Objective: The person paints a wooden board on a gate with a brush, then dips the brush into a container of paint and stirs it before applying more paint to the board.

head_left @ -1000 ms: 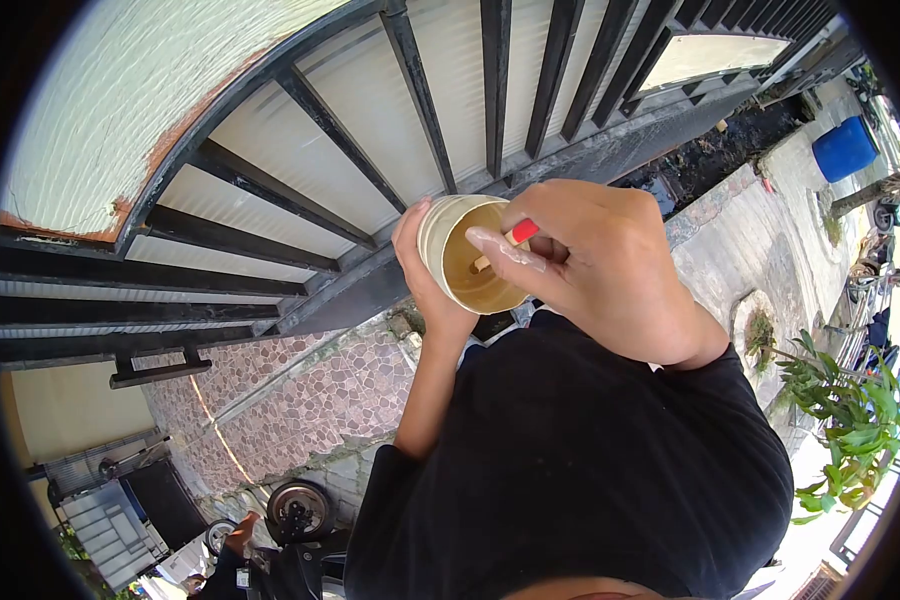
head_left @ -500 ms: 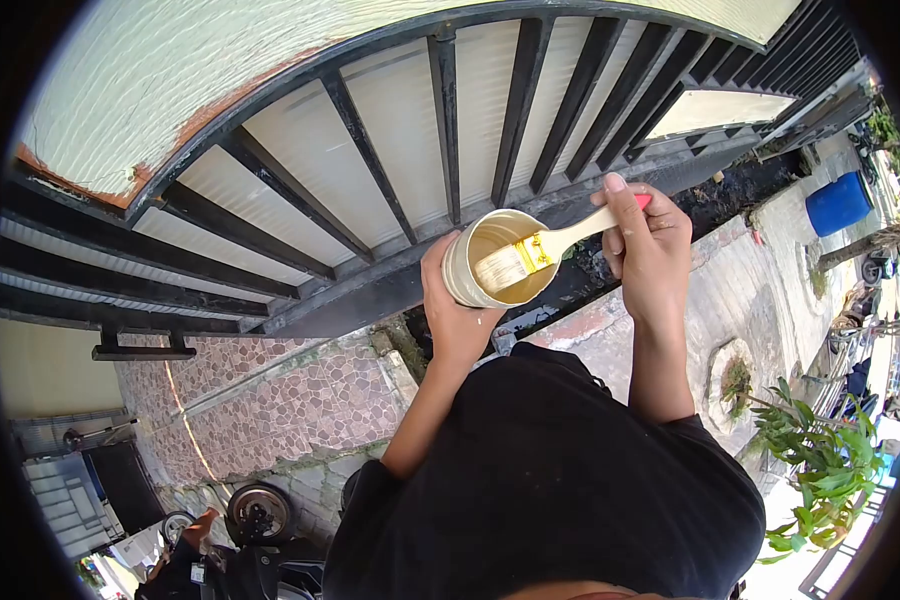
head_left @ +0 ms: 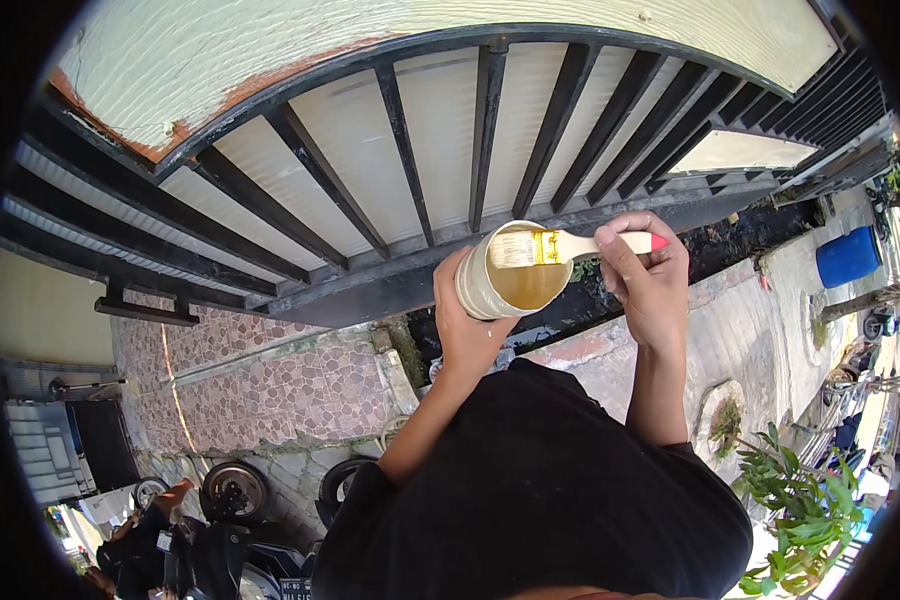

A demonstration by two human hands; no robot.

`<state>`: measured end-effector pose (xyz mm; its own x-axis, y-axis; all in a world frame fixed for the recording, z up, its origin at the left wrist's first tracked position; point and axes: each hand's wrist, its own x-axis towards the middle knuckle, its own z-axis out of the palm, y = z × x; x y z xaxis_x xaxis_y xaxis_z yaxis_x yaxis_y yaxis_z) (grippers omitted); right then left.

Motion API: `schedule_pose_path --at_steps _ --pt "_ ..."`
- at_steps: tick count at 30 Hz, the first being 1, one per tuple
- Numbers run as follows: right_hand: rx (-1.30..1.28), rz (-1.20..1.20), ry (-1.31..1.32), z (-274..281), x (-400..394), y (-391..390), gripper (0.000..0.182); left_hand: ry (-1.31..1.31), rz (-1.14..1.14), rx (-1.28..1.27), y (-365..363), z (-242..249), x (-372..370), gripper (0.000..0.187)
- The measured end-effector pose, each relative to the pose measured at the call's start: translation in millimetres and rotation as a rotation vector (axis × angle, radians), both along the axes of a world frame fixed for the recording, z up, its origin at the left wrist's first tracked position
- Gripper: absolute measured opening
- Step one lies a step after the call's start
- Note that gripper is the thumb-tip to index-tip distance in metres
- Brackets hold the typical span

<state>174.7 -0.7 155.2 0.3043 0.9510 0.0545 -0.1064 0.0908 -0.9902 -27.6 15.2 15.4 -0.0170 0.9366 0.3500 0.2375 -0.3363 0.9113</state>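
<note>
My left hand (head_left: 467, 325) is wrapped round the side of a cream, paint-streaked can (head_left: 477, 292), its open top tilted toward the camera. Pale yellowish paint coats the inside. My right hand (head_left: 642, 270) pinches the wooden handle of a paintbrush (head_left: 577, 246), which has a red tip and a yellow-smeared ferrule. The brush lies level across the can's upper opening, its cream-coated bristles pointing left, near the inner wall.
A black metal fence (head_left: 487, 130) curves ahead, below a cream textured panel (head_left: 530, 22). Behind the can runs a dark ditch (head_left: 735, 245). A blue barrel (head_left: 848, 257) and a leafy plant (head_left: 805, 500) are at right; motorcycles (head_left: 235, 550) and a person (head_left: 135, 545) are lower left.
The brush has moved up toward the can's upper rim and turned nearly level. My right hand has lowered slightly. The can sits a little further right in view.
</note>
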Motion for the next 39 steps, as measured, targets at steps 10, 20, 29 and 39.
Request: schedule_pose_path --at_steps 10,20,29,39 --pt "-0.012 0.089 -0.025 -2 -13 2 0.016 -0.044 0.029 -0.015 -2 0 -12 0.097" --pt "0.536 0.058 -0.884 8 -44 -3 0.020 0.040 0.079 0.009 -2 11 -21 0.094" --pt "0.550 0.019 -0.862 5 -53 9 0.013 0.013 0.095 -0.019 -3 13 -23 0.096" --pt "0.205 -0.018 -0.248 -4 -38 20 0.016 0.045 0.113 -0.058 -3 9 -20 0.093"
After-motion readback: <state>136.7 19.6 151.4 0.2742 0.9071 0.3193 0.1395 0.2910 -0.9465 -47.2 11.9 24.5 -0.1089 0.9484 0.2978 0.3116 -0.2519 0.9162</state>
